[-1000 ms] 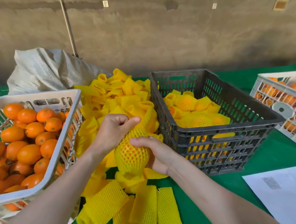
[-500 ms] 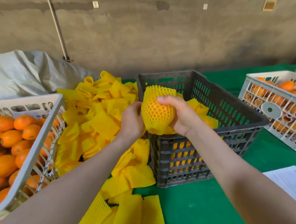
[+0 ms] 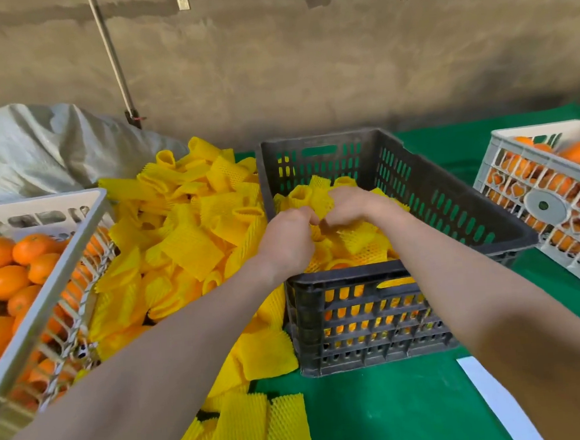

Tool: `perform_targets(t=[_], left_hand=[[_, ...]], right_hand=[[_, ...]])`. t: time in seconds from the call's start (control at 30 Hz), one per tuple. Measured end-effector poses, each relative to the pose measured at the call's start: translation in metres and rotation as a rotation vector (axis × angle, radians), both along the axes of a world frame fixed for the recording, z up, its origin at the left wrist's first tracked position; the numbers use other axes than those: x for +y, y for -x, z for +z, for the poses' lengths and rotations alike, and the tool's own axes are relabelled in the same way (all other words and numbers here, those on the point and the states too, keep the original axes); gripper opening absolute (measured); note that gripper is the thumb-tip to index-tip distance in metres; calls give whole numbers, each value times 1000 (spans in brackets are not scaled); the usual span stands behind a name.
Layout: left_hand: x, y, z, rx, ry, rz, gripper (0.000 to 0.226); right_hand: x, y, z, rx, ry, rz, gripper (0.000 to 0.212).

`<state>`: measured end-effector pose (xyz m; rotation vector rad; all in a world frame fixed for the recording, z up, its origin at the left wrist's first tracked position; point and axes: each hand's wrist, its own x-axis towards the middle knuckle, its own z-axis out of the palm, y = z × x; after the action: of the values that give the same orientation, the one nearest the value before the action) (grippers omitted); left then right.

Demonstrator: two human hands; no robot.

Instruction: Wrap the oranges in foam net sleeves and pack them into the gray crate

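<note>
Head: left hand (image 3: 288,235), right hand (image 3: 351,205) grip sleeved orange (image 3: 314,199) in crate (image 3: 420,183).

left forearm (image 3: 174,348): bare | right forearm (image 3: 475,292): bare | left hand (image 3: 288,240): bare | right hand (image 3: 352,205): bare

2 arms stretched fwd; L hand (image 3: 288,235) & R hand (image 3: 351,205) touching, fingers curled on net sleeve (image 3: 309,198).

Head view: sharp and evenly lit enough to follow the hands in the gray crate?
Head view: soft, even light, no glare or hard shadows; wide-angle stretch swells the forearms at the bottom edge; left hand and right hand slightly blurred over the gray crate, their fingers on the netted orange hard to separate.
</note>
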<state>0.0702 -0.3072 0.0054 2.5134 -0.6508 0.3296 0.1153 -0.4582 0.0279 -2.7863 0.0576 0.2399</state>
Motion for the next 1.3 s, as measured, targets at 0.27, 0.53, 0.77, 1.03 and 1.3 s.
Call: perform_targets(t=[0.27, 0.53, 0.77, 1.03, 1.3], left_hand=[[0, 2, -2, -38, 41, 6, 26], [20, 14, 11, -31, 295, 20, 28], [79, 34, 32, 56, 327, 63, 29], [190, 53, 41, 150, 310, 76, 22], [393, 40, 25, 148, 155, 506, 22]], right_hand=[[16, -6, -24, 156, 316, 92, 86], [13, -6, -33, 354, 477, 154, 96], [16, 6, -13, -680, 181, 164, 43], [147, 58, 16, -1019, -191, 437, 16], [338, 63, -2, -705, -422, 744, 15]])
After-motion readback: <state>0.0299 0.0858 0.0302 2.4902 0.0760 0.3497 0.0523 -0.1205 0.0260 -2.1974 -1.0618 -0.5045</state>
